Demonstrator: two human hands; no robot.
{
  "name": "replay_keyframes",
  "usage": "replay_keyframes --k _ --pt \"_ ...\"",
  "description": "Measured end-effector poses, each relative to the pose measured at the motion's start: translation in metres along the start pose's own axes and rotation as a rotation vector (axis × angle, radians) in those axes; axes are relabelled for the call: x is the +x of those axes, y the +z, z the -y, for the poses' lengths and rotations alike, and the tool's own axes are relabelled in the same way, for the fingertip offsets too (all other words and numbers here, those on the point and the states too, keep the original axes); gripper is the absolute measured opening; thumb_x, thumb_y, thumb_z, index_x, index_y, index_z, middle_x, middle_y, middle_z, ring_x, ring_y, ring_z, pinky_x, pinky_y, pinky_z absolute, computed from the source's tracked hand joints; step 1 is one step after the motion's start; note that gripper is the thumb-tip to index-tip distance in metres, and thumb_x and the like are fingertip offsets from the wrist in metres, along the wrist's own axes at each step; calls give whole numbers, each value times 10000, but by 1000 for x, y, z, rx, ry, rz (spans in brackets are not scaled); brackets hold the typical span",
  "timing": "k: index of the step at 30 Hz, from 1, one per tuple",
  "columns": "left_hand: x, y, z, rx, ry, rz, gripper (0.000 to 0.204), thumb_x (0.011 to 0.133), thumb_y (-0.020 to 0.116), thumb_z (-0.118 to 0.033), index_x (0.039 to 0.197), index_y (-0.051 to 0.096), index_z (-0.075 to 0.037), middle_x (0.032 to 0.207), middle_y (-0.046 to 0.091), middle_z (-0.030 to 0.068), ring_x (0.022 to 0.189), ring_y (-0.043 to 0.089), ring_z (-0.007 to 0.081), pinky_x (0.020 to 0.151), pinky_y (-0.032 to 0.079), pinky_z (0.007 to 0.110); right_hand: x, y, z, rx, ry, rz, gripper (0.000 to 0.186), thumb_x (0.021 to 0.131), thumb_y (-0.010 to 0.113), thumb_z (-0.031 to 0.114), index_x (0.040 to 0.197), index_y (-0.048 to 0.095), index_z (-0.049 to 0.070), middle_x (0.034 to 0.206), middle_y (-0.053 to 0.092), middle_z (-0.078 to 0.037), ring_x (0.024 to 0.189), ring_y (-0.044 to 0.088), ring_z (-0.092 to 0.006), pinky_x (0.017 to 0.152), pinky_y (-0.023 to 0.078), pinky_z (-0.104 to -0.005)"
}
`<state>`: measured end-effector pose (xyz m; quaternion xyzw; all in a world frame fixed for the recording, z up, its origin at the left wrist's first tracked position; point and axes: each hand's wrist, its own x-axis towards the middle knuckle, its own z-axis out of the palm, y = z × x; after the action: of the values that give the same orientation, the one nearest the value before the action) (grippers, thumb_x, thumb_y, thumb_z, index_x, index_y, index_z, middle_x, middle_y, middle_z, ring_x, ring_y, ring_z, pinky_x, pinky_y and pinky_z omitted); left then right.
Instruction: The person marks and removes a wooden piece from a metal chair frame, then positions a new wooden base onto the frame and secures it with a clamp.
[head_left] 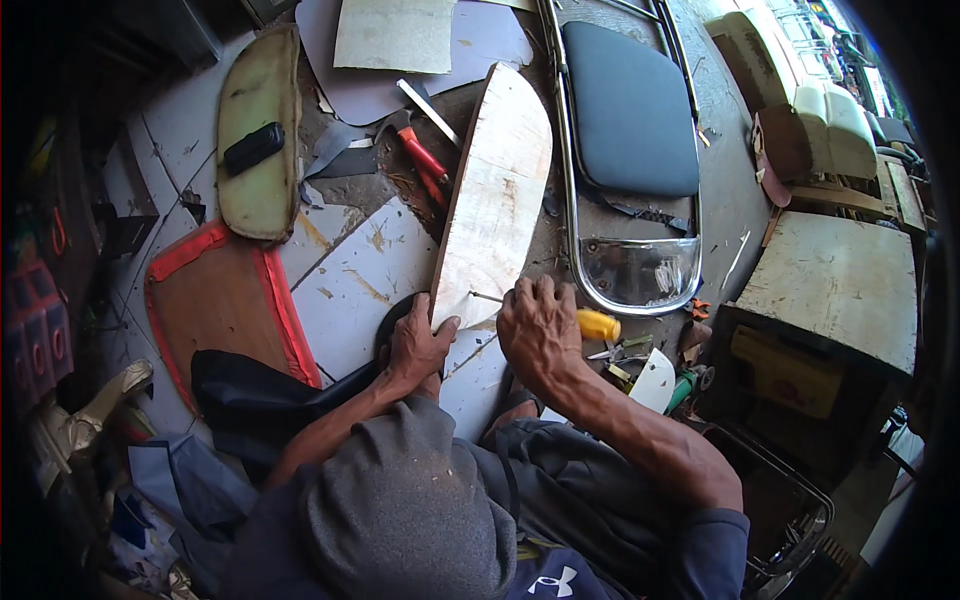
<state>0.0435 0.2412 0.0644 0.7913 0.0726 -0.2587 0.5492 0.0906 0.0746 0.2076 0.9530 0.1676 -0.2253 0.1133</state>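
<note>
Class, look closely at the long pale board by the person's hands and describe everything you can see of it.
The pale board looks wooden: whitish, with brownish stains on its face. Its left side is nearly straight, showing a darker edge; its right side bows outward. It points away from the person, leaning slightly right. The left hand holds its near end, and the metal shaft of a yellow-handled tool in the right hand appears to meet its face there.

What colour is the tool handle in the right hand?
The tool handle is yellow; the head view shows it.
</note>
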Motion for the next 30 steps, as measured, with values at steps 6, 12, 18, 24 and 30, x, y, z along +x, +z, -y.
replay_keyframes --k 6,12,18,24,30 --pt "0 0 1 -40 -22 -1 339 895 672 -247 1018 484 8 747 692 191 788 712 396 731 539 461 12 -4 1 97 34 356 259 909 532 181 941 728 16 837 694 -121 958 583 -272 858 380 -436" --pt "-1 -3 -2 11 24 1 359 902 679 -229 1065 496 33 796 715 198 783 743 326 733 556 422 6 0 3 -63 -91 11 269 892 552 194 967 728 3 880 692 -119 1014 506 -244 839 344 -433" --pt "0 -1 1 -19 27 0 358 896 668 -246 1059 486 15 769 698 200 780 712 395 728 540 463 9 7 7 -56 -48 52 264 866 565 191 971 714 1 891 637 -110 997 508 -240 827 357 -397" --pt "0 -1 2 2 85 -21 352 889 678 -235 1043 482 13 752 688 188 781 702 408 720 533 470 5 20 11 20 -63 -130 238 860 575 184 962 676 -6 926 617 -119 992 530 -248 772 446 -371" --pt "-1 0 3 0 66 -17 355 889 688 -240 1041 479 5 755 688 189 792 706 402 725 533 471 11 31 11 -9 -41 25 249 869 566 189 968 672 -13 954 629 -145 929 567 -260 733 472 -370"
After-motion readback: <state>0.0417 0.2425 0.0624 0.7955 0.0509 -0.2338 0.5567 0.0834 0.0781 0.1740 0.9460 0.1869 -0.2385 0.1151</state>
